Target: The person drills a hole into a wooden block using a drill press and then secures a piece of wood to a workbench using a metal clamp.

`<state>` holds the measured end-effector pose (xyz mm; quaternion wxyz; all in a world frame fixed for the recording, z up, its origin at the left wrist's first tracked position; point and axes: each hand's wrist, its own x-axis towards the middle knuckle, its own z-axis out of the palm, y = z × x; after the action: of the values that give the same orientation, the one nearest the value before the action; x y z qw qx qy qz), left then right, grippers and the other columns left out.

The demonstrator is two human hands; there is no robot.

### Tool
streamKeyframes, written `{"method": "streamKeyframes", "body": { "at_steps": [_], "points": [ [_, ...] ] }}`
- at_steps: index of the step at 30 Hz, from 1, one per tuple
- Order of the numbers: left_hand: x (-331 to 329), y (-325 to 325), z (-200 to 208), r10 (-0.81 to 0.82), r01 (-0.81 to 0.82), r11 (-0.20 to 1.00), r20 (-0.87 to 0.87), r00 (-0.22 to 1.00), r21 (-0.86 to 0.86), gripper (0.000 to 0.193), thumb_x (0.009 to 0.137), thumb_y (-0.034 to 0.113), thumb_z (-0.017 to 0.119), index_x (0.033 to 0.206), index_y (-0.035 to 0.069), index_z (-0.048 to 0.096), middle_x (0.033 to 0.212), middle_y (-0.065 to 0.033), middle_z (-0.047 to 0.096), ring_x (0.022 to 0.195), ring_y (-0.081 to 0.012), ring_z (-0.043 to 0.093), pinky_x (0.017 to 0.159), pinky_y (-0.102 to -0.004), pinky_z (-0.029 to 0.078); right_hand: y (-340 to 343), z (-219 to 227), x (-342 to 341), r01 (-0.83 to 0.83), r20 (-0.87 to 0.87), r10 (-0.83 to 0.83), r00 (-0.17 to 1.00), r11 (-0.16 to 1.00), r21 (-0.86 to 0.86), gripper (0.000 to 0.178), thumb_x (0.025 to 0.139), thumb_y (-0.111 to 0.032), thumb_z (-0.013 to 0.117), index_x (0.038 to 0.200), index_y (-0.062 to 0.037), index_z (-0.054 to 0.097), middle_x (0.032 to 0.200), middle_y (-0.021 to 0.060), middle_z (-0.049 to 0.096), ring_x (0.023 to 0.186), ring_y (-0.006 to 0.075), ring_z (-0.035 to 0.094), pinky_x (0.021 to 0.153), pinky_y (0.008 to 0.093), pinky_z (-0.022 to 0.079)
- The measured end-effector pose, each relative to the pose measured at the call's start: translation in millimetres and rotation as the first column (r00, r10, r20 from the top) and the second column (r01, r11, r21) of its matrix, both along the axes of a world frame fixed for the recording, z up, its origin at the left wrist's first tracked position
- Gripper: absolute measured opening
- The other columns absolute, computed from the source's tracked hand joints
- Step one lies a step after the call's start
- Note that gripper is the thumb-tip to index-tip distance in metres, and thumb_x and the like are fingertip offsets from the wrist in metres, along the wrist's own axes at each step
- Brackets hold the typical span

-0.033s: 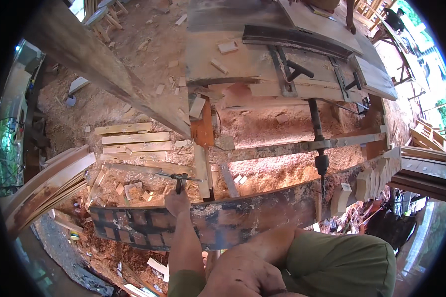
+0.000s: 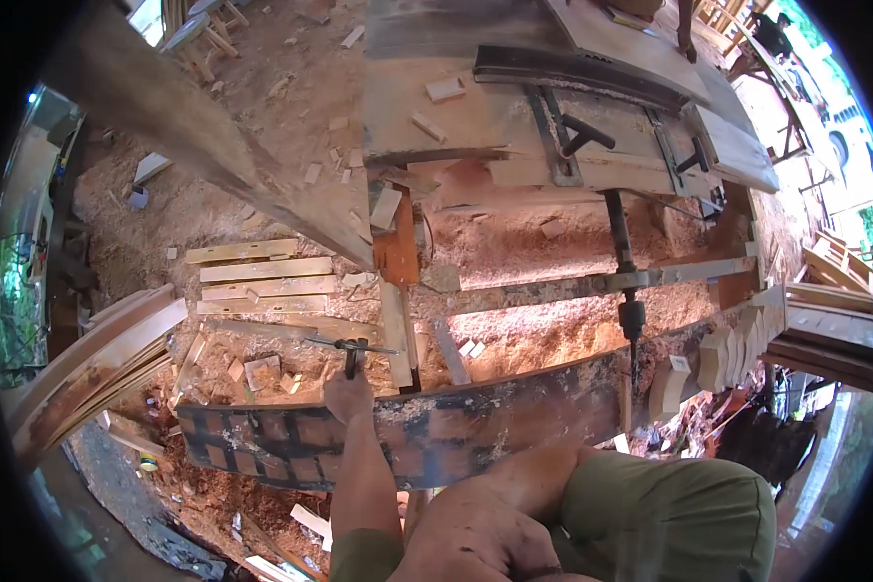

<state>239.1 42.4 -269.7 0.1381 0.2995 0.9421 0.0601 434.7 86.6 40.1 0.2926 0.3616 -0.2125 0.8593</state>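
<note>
My left hand (image 2: pixel 347 393) is closed around a short dark upright grip with a thin cross bar (image 2: pixel 354 346). It is just beyond the far edge of a long curved plank (image 2: pixel 495 412), dark-stained and dusted with chips. Low in the middle, very near the camera, bare skin appears to be my right hand (image 2: pixel 475 524), bent back beside green cloth; its fingers cannot be made out. To the right, a dark chuck (image 2: pixel 631 318) on a shaft carries a drill bit (image 2: pixel 634 361) pointing at the plank's far edge. Curved wooden pieces (image 2: pixel 667 388) stand along the plank's right part.
Pale slats (image 2: pixel 267 288) lie on the sawdust-covered ground at left. A thick slanting post (image 2: pixel 204 136) crosses the upper left. Curved boards (image 2: pixel 97 364) are stacked at far left. Black handles (image 2: pixel 587 138) stick out of the far bench, where another person's hand (image 2: pixel 687 48) rests.
</note>
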Motion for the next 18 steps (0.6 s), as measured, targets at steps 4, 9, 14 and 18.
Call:
{"method": "streamKeyframes", "body": {
  "at_steps": [4, 9, 14, 18],
  "points": [
    [0.2, -4.7, -6.5, 0.026, -0.026, 0.998, 0.000, 1.000, -0.052, 0.057, 0.087, 0.057, 0.064, 0.087, 0.000, 0.072, 0.093, -0.0250, 0.067, 0.088, -0.0412, 0.066, 0.081, -0.0495, 0.053, 6.6, -9.8, -3.0, 0.016, -0.052, -0.017, 0.999, 0.999, -0.034, 0.076, 0.082, -0.043, 0.078, 0.133, 0.0046, 0.046, 0.122, 0.0219, 0.053, 0.105, 0.0336, 0.056, 0.087, 0.0413, 0.046],
    [-3.6, -7.1, -6.2, 0.036, -0.034, 0.987, 0.012, 0.999, -0.159, 0.058, 0.086, 0.057, 0.064, 0.089, 0.000, 0.073, 0.093, -0.0243, 0.068, 0.088, -0.0405, 0.067, 0.080, -0.0486, 0.054, 13.1, -12.1, -10.3, 0.035, -0.082, -0.035, 0.996, 0.999, 0.002, 0.075, 0.083, -0.044, 0.076, 0.130, 0.0061, 0.047, 0.121, 0.0216, 0.054, 0.103, 0.0331, 0.057, 0.085, 0.0404, 0.047],
    [-5.0, -6.2, -7.2, 0.027, -0.028, 0.996, -0.019, 0.999, -0.080, 0.053, 0.084, 0.054, 0.067, 0.082, 0.002, 0.074, 0.085, -0.0229, 0.071, 0.085, -0.0413, 0.070, 0.078, -0.0482, 0.055, 35.6, -1.4, -13.5, 0.124, -0.053, -0.122, 0.991, 0.991, 0.047, 0.090, 0.075, -0.051, 0.081, 0.134, 0.0063, 0.043, 0.122, 0.0176, 0.053, 0.102, 0.0276, 0.057, 0.085, 0.0361, 0.047],
    [-3.0, -4.3, 5.1, -0.019, 0.018, 1.000, -0.054, 0.998, -0.023, 0.053, 0.085, 0.054, 0.065, 0.084, 0.001, 0.075, 0.085, -0.0239, 0.070, 0.085, -0.0414, 0.069, 0.076, -0.0501, 0.054, 34.5, 65.1, -10.8, 0.300, 0.066, -0.299, 0.952, 0.954, -0.011, 0.106, 0.061, -0.067, 0.083, 0.130, 0.0049, 0.047, 0.118, 0.0132, 0.053, 0.098, 0.0204, 0.057, 0.082, 0.0308, 0.047]
  ]
}}
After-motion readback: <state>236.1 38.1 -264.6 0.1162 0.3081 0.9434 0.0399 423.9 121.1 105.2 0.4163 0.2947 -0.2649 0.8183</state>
